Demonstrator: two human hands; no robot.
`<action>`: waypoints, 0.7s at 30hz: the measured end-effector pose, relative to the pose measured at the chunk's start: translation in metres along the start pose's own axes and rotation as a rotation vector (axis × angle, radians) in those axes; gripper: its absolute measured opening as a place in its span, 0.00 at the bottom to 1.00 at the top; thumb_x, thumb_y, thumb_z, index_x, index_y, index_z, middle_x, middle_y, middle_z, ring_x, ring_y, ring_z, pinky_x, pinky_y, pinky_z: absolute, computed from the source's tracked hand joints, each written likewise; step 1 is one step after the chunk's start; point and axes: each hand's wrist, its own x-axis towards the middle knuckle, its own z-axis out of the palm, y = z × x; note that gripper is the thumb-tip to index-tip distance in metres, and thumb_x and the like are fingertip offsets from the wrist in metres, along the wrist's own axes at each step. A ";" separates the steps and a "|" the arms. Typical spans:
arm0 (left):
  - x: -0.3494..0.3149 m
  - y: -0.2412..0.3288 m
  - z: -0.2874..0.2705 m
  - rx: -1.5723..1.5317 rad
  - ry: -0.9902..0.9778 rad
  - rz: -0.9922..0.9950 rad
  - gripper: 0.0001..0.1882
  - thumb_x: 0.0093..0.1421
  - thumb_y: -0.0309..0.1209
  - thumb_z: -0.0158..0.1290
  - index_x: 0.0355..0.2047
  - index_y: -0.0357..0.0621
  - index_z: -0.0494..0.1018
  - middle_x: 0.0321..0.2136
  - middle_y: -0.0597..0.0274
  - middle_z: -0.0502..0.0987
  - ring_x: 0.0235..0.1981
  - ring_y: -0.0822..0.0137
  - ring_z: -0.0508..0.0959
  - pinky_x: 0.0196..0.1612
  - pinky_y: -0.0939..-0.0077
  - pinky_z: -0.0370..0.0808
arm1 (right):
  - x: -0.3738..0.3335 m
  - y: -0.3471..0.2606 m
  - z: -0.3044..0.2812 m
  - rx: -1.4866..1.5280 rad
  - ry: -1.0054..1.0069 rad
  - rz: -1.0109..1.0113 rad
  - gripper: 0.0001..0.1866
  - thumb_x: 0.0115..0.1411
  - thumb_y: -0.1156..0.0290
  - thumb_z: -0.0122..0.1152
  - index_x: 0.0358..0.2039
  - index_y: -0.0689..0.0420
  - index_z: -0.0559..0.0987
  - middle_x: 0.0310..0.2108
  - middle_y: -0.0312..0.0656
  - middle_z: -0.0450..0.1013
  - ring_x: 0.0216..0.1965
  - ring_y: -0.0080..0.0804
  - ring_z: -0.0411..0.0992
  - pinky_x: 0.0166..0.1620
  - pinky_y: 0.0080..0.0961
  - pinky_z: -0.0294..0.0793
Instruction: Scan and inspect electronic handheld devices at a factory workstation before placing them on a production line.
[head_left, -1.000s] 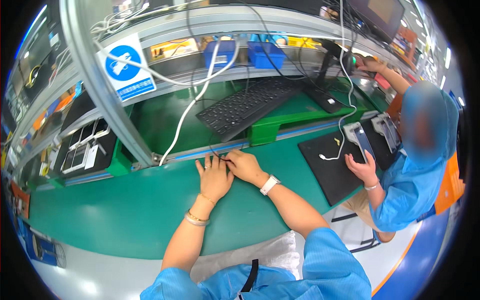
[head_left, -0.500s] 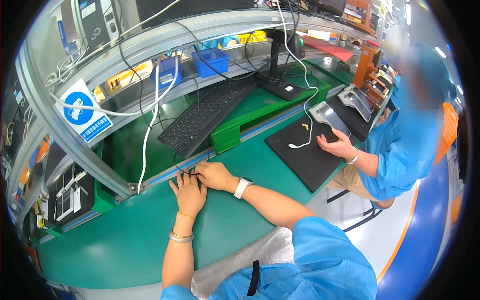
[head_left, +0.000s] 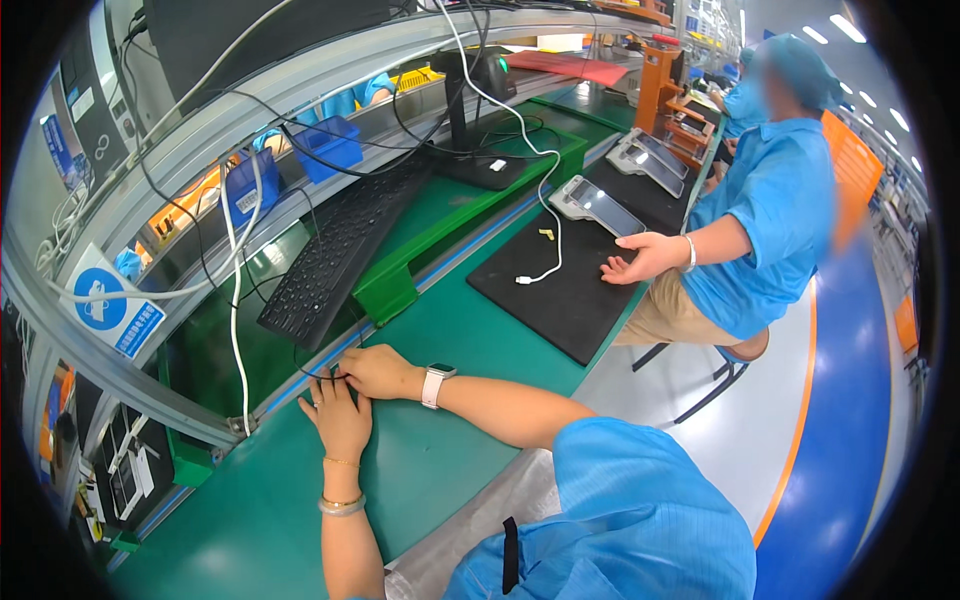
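Green and smooth, the table (head_left: 240, 500) runs beneath both hands. At two o'clock from them lies a black mat (head_left: 555, 320); at twelve, beyond the table's far edge, a keyboard (head_left: 335, 245) lies aslant. The right hand (head_left: 380, 372) comes in from four o'clock, its fingers bent and drawn together at the black cable (head_left: 303, 368); whether they clamp on it is hidden. The left hand (head_left: 342, 425) comes up from six o'clock, palm down on the table, its fingers apart and their tips beside the cable. A thicker white cable (head_left: 238, 345) hangs at ten o'clock, clear of both hands.

Smallest of all, the black cable curves down from the keyboard's near end to the fingertips, at the table's far edge. Where its other end leads, I cannot tell. It should prove very light and limp, springing back a little from a bend, and its thin, probably smooth jacket may slide between dry fingers. Tugging or a sharp kink could harm it more than a gentle squeeze would. The best hold is likely a thumb-and-forefinger pinch near the curve, with slack left towards twelve.
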 end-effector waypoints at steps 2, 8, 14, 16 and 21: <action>0.000 0.001 -0.003 -0.006 0.002 -0.005 0.26 0.61 0.43 0.48 0.53 0.36 0.66 0.61 0.49 0.61 0.64 0.43 0.56 0.61 0.31 0.45 | 0.000 -0.001 -0.001 0.007 0.006 -0.009 0.07 0.53 0.71 0.58 0.33 0.56 0.78 0.31 0.40 0.73 0.32 0.39 0.75 0.34 0.34 0.75; 0.001 0.003 -0.005 0.018 -0.093 -0.031 0.29 0.61 0.44 0.47 0.57 0.37 0.63 0.62 0.52 0.60 0.65 0.47 0.54 0.61 0.31 0.44 | -0.001 -0.001 0.000 0.013 -0.014 0.036 0.07 0.53 0.71 0.58 0.33 0.56 0.78 0.32 0.40 0.73 0.33 0.40 0.75 0.35 0.35 0.75; 0.001 0.004 -0.005 0.001 -0.047 -0.017 0.28 0.61 0.44 0.48 0.55 0.35 0.65 0.60 0.49 0.61 0.64 0.44 0.54 0.61 0.30 0.44 | -0.001 0.000 0.000 -0.010 -0.025 0.027 0.07 0.54 0.71 0.58 0.34 0.56 0.78 0.33 0.40 0.74 0.34 0.40 0.75 0.36 0.35 0.75; 0.000 0.003 -0.008 0.007 -0.052 -0.027 0.27 0.61 0.44 0.48 0.54 0.37 0.65 0.62 0.52 0.60 0.65 0.47 0.54 0.61 0.30 0.44 | 0.000 -0.004 -0.001 0.016 -0.015 0.010 0.08 0.52 0.71 0.58 0.32 0.58 0.78 0.33 0.43 0.74 0.35 0.40 0.75 0.37 0.36 0.74; 0.001 0.002 -0.004 0.019 -0.050 -0.022 0.27 0.61 0.44 0.48 0.54 0.36 0.66 0.62 0.51 0.61 0.64 0.45 0.55 0.61 0.30 0.45 | 0.000 -0.003 -0.004 0.020 -0.021 0.018 0.07 0.52 0.71 0.58 0.31 0.59 0.77 0.32 0.43 0.73 0.35 0.41 0.74 0.36 0.36 0.74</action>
